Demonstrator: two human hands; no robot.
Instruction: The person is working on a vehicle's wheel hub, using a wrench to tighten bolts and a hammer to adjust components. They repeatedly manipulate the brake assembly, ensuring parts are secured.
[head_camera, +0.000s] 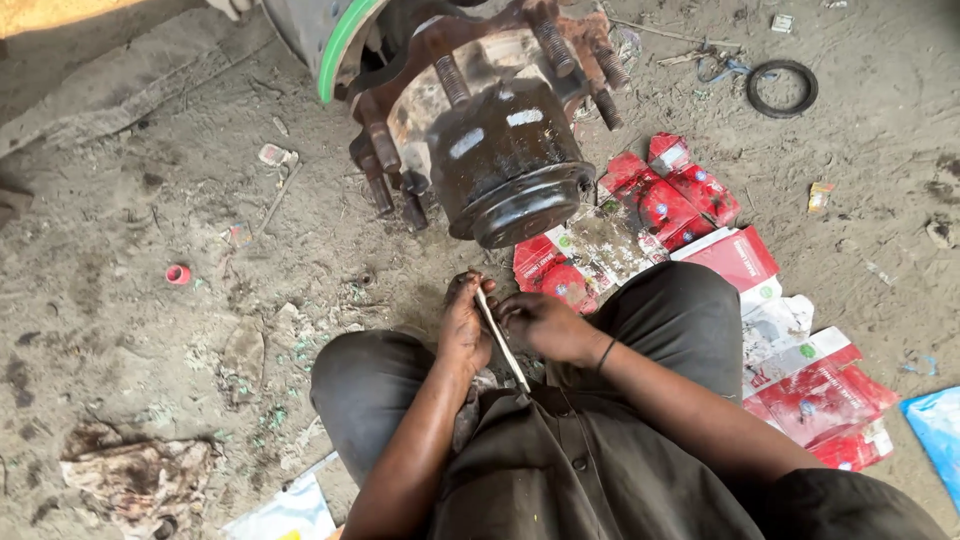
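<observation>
Where knees meet dirt: flattened red-and-white cardboard cartons (700, 250) spread beneath the person, running from under the hub toward lower right, some torn, white panels with small green marks. Blue plastic wrapper (935, 430) at far right edge. Small red cap (178, 274) alone on ground at left. Black rubber ring (782, 88) upper right, well apart. Greasy rusty wheel hub (500, 140) with threaded studs directly ahead, dark drum cap facing down toward camera. Thin pale strip (500, 340) held between both hands, just below hub; long axis diagonal, upper end pointing up-left at left fingertips, lower end down-right toward lap. Left hand (465, 325) pinched closed on upper end. Right hand (545, 325) curled closed around strip's middle. Dirty rag (140, 480) lower left.
</observation>
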